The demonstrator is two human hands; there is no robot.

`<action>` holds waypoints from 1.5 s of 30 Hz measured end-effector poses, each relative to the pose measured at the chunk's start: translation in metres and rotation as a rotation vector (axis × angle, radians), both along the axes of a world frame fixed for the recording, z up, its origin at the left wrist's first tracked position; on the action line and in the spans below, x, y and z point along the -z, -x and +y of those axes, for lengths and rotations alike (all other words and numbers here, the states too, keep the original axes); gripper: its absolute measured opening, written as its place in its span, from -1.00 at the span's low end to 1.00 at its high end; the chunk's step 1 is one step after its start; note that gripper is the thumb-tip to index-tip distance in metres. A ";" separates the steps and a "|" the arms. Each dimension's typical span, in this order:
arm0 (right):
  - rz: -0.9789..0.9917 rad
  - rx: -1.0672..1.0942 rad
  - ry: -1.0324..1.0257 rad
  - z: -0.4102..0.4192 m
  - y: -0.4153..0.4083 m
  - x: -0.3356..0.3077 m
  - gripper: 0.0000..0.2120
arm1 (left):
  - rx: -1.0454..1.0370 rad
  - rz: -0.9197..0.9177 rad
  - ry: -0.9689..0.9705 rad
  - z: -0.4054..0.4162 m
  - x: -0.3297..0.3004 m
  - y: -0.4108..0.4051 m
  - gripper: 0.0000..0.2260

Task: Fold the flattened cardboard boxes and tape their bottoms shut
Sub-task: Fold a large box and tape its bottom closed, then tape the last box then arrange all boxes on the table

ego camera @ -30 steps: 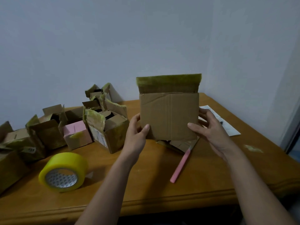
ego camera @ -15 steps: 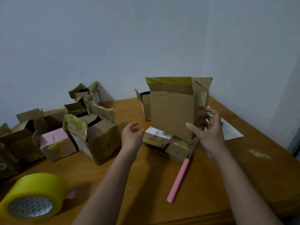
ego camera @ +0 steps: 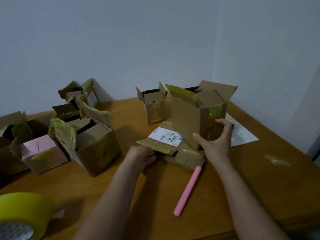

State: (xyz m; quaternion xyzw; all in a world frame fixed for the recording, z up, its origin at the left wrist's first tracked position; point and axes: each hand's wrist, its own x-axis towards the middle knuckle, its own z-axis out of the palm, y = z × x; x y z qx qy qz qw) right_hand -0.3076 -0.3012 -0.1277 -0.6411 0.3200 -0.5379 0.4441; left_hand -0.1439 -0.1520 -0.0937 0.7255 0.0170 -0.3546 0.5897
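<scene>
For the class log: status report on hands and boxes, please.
Right hand grips upright folded box. Left hand grips flattened box on table. Pink cutter lies close by.

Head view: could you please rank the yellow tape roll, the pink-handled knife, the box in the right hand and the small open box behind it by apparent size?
1. Box held by the right hand: box.
2. Yellow tape roll, though cropped and nearest the camera, so unsure.
3. Small open box.
4. Pink-handled knife, long but thin.
</scene>
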 end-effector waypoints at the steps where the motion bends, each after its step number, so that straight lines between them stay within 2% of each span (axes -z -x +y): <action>1: 0.012 0.007 -0.002 0.000 0.000 0.001 -0.32 | 0.003 -0.007 0.008 -0.003 0.001 0.001 -0.88; 3: 0.028 0.012 -0.004 0.000 0.000 0.003 -0.32 | -0.001 -0.026 0.041 -0.008 0.001 0.005 -0.86; 6: 0.035 0.015 -0.008 0.001 0.000 0.003 -0.33 | -0.039 0.020 0.119 -0.011 0.000 0.010 -0.92; 11: 0.046 0.005 0.003 0.001 -0.001 0.002 -0.34 | -0.123 0.028 0.117 -0.012 -0.001 0.010 -0.77; 14: -0.006 0.003 -0.015 0.000 0.000 0.002 -0.34 | -0.193 -0.042 0.173 -0.010 -0.010 0.013 -0.87; 15: -0.021 0.014 -0.027 0.000 0.000 0.002 -0.34 | -0.214 -0.082 0.195 -0.010 -0.014 0.014 -0.95; 18: -0.075 0.042 -0.066 0.000 0.002 0.001 -0.34 | -0.264 -0.255 0.240 -0.003 -0.029 0.020 -0.85; 22: -0.117 0.083 -0.085 0.001 0.005 -0.001 -0.34 | -0.293 -0.523 0.289 0.013 -0.052 0.035 -0.93; 26: -0.147 0.095 -0.097 0.002 0.007 -0.002 -0.34 | -0.338 -0.853 0.296 0.031 -0.070 0.044 -0.83; 30: -0.125 0.062 -0.069 0.005 0.005 -0.001 -0.33 | -0.399 -1.018 0.268 0.058 -0.085 0.049 -0.78; 33: -0.051 0.009 -0.033 0.012 -0.002 0.000 -0.34 | -0.442 -1.037 0.224 0.087 -0.091 0.048 -0.78; 38: 0.142 -0.062 0.000 0.027 -0.022 0.000 -0.34 | -0.495 -0.897 0.251 0.130 -0.095 0.041 -0.81; 42: 0.314 -0.113 0.043 0.040 -0.034 0.002 -0.43 | -0.469 -0.821 0.258 0.147 -0.094 0.043 -0.85; 45: 0.355 -0.105 0.048 0.053 -0.028 -0.010 -0.47 | -0.448 -0.775 0.261 0.158 -0.094 0.044 -0.90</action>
